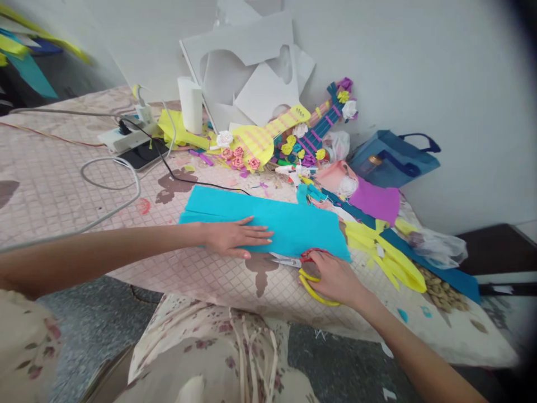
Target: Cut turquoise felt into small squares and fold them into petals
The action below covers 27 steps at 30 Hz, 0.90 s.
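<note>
A turquoise felt sheet (293, 221) lies flat on the patterned tablecloth (50, 190). My left hand (235, 237) rests flat on its near edge, fingers stretched out. My right hand (333, 277) is closed around the handles of scissors (304, 267) with yellow and red loops. The blades point left, along the sheet's near edge, just past my left fingertips.
Yellow felt strips (390, 257) and dark blue felt lie at the right. Felt guitars (268, 137) with flowers, a purple sheet (375, 201), a blue bag (392, 159), white foam boards (251, 67), a power strip with cables (126, 137) and a phone crowd the back.
</note>
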Each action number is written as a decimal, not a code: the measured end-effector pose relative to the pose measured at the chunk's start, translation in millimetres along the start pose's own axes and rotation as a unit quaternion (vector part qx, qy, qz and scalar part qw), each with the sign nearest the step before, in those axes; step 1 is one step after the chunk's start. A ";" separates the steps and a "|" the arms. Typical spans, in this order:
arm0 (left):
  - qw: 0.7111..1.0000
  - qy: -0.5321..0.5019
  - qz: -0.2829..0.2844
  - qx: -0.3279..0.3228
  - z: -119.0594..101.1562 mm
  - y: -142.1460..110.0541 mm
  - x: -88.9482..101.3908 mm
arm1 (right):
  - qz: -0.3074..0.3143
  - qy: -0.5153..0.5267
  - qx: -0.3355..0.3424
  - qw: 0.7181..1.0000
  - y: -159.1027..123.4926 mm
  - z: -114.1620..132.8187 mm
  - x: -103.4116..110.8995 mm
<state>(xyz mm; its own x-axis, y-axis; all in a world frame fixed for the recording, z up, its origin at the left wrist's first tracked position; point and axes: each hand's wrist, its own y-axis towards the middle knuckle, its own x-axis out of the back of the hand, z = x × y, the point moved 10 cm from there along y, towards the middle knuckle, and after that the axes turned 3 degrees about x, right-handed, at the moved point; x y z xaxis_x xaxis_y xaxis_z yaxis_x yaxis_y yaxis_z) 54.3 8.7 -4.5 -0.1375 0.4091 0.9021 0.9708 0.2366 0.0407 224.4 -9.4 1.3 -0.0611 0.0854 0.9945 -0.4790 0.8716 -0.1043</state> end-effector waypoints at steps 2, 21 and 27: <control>1.000 0.000 -0.022 0.014 5.2 5.4 13.6 | -0.004 0.001 0.008 1.000 0.7 -0.2 -0.4; 1.000 -0.011 0.003 -0.008 28.7 31.2 -3.4 | -0.008 -0.023 0.099 0.995 21.5 1.5 -7.2; 0.999 -0.010 -0.015 -0.032 27.3 30.8 -1.9 | 0.006 -0.032 0.104 0.994 21.2 1.0 -9.4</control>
<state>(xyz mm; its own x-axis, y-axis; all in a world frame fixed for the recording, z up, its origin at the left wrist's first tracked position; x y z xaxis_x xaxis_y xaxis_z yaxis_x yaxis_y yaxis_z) 79.1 39.3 -16.7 -0.1707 0.4209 0.8909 0.9764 0.1935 0.0957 214.0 7.8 -10.3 -0.1201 0.0577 0.9911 -0.6482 0.7516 -0.1223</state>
